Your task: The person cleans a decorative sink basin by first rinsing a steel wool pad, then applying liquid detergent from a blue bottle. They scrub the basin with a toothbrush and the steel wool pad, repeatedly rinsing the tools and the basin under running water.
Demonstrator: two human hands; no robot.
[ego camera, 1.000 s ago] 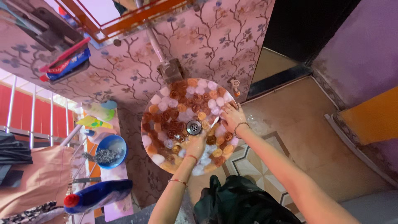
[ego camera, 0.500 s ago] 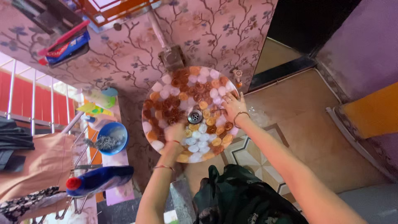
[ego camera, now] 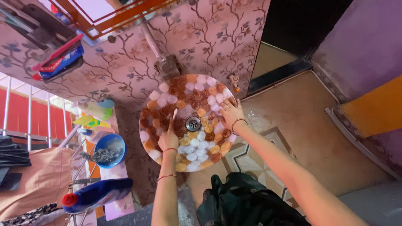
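A round wash basin [ego camera: 148, 115] patterned with brown, orange and white pebble shapes hangs on the pink flowered wall, with a metal drain [ego camera: 193, 123] at its middle. My left hand [ego camera: 168, 137] lies inside the basin left of the drain, closed around a slim pale thing [ego camera: 175, 113] that sticks out past the fingers; what it is cannot be made out. My right hand [ego camera: 230, 114], with a bangle at the wrist, rests flat with fingers spread on the basin's right inner side. A metal tap [ego camera: 167, 67] stands over the basin's far edge.
A blue bottle with a red cap [ego camera: 98, 194] lies at the lower left beside a blue bowl holding a steel scrubber [ego camera: 109, 150]. A shelf with a tube [ego camera: 58, 58] hangs at the upper left. Dark green cloth [ego camera: 247, 201] is below; tiled floor [ego camera: 310, 125] and a dark doorway lie to the right.
My left hand has swept from the basin's near side below the drain over to its left side. My right hand has stayed on the right side.
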